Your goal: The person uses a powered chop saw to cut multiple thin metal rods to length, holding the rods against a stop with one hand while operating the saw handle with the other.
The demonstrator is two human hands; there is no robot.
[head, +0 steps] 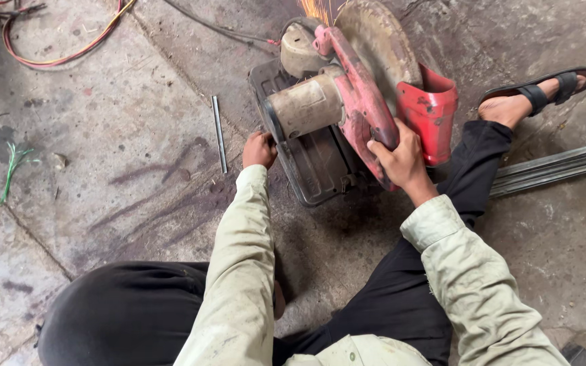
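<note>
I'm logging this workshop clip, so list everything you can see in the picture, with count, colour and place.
chop saw: one, red with a dusty grey motor, on the floor at top centre
sparks: a small orange spray, top edge behind the saw
short metal strip: one, grey, lying on the floor left of the saw
long metal bars: a grey bundle, on the floor at right
cables: several, red, yellow and dark, top left
green wire: one strand, far left
concrete floor: grey, stained
sandal: one, black, on the foot at upper right
left hand: at the saw's base
right hand: gripping the saw's red handle
</note>
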